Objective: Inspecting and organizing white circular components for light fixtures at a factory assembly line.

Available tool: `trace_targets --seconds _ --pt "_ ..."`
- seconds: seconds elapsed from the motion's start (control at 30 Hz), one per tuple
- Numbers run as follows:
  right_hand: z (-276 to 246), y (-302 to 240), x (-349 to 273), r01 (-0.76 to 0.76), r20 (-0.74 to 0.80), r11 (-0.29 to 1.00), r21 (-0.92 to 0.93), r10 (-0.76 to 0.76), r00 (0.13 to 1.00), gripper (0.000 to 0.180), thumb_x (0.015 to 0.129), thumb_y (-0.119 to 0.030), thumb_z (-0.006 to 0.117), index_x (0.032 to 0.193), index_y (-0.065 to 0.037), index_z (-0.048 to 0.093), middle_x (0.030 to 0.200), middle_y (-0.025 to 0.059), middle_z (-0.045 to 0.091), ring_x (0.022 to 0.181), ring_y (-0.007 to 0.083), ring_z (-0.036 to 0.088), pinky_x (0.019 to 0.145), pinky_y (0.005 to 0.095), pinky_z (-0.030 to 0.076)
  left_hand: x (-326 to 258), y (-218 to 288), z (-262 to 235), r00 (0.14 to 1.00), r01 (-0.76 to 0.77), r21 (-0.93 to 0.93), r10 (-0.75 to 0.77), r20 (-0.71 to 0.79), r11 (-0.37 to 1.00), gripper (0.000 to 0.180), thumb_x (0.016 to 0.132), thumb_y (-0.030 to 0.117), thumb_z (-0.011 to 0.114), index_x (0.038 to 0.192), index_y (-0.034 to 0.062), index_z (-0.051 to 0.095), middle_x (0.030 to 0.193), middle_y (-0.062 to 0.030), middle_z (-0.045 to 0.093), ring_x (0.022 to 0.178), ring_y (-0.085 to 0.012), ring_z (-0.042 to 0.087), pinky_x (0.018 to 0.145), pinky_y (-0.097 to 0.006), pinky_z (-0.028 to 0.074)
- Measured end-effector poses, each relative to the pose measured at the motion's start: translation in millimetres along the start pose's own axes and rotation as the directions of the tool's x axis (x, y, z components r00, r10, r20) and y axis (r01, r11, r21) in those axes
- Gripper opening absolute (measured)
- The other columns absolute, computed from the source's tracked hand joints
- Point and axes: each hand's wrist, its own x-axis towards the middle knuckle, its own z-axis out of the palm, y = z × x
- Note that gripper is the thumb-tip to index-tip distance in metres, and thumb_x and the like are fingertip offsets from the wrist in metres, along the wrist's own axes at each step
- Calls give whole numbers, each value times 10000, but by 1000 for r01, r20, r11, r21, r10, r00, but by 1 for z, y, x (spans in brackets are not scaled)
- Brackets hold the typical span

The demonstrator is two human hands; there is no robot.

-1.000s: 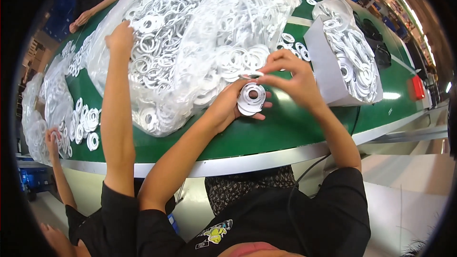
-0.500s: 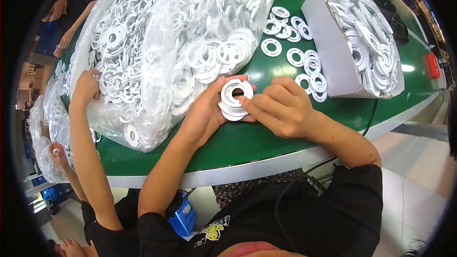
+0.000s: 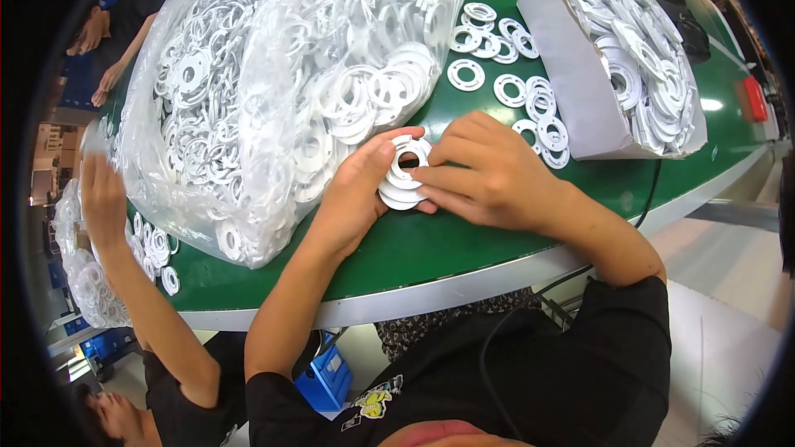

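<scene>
Small stack of white rings point(image 3: 403, 178) sits just above the green bench point(image 3: 464, 240), near its middle, pinched between both hands. Left hand point(image 3: 356, 194) cups it, fingers curled shut around the stack's edge; right hand point(image 3: 484, 174) closes fingertips on the top ring. Best keep holes aligned, squeeze lightly — the rings probably slide. Clear bag of rings point(image 3: 273, 74) touching on the left, loose rings point(image 3: 513, 87) and grey box point(image 3: 580, 91) beyond.

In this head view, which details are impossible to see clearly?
- Count of rings in the stack of white plastic rings: left hand and right hand cover it.
- Rings deep in the clear plastic bag: glare and folds blur them.
- Depth of the grey cardboard box: its wall hides it.
</scene>
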Motion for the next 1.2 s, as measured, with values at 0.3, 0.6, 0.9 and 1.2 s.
trace_targets --seconds 0.3,0.6,0.9,1.2 --pt "1 3 -2 -577 262 585 570 536 802 190 841 -190 663 941 -31 685 811 63 559 666 159 543 576 265 423 -7 -2 5 987 -136 320 100 124 938 597 996 294 408 1441 48 97 995 -114 603 770 -137 585 643 -250 507" --pt "3 -5 -3 -513 95 749 420 526 845 109 831 -127 612 853 -27 649 801 105 571 646 256 565 566 326 449 -11 -1 3 986 -105 525 155 -53 845 319 988 284 450 1007 4 602 832 -30 638 706 -61 563 570 -201 462" --pt "3 -2 -5 -399 121 869 291 380 917 58 798 -87 606 813 -31 595 781 73 521 604 237 534 519 324 426 -14 1 6 950 -218 735 311 10 642 346 995 270 442 885 -18 599 747 -45 621 681 -83 519 632 -245 427" --pt "4 -9 -6 -527 207 791 312 484 850 92 821 -107 585 777 -28 570 743 80 492 598 233 509 515 334 401 -13 -2 3 978 -115 680 201 -49 724 353 987 284 463 843 -7 601 688 0 561 641 -39 446 565 -217 372"
